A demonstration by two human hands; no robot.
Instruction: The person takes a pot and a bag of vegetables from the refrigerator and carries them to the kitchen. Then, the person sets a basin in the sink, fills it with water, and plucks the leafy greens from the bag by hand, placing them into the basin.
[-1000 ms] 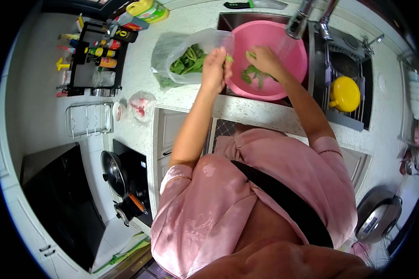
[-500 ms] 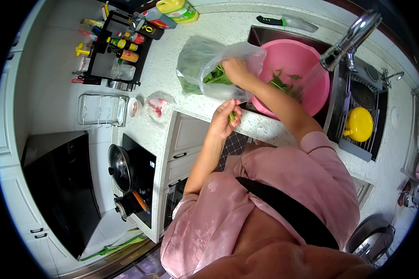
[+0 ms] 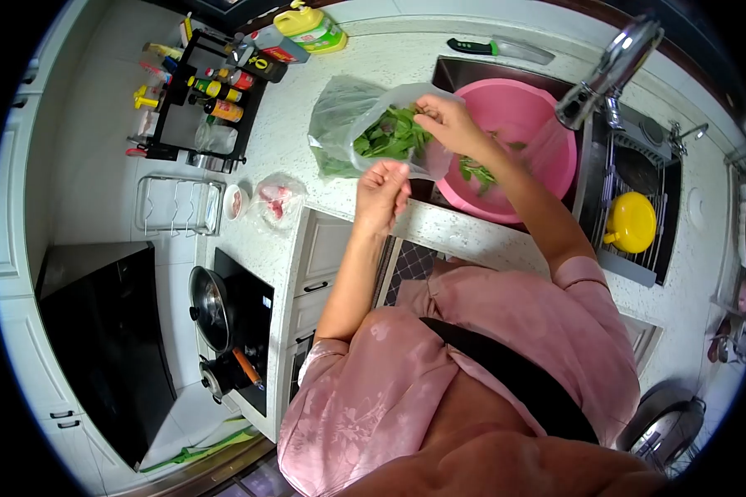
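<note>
A clear plastic bag (image 3: 337, 116) lies on the counter, its mouth toward the sink, with leafy greens (image 3: 389, 132) showing inside. My right hand (image 3: 444, 123) is at the far side of the bag's mouth, fingers curled at the edge of the greens; whether they pinch a stem is hard to see. Below the bag's mouth, my left hand (image 3: 381, 197) is closed near the bag's rim, and what it holds is hidden. The pink basin (image 3: 547, 108) sits in the sink, with some picked leaves (image 3: 477, 174) at its near left side, partly behind my right forearm.
Above the basin hangs the faucet (image 3: 609, 74), water running. A knife (image 3: 501, 50) lies behind the sink. Right of it, a rack holds a yellow pot (image 3: 632, 222). Bagged meat (image 3: 275, 201), a small bowl (image 3: 235, 201), bottles (image 3: 224, 89) and a hob with a pan (image 3: 210, 308) are at left.
Since half a second ago my right hand has drawn back from inside the bag toward its mouth. My left hand has moved slightly left. Earlier, my right hand was over the basin.
</note>
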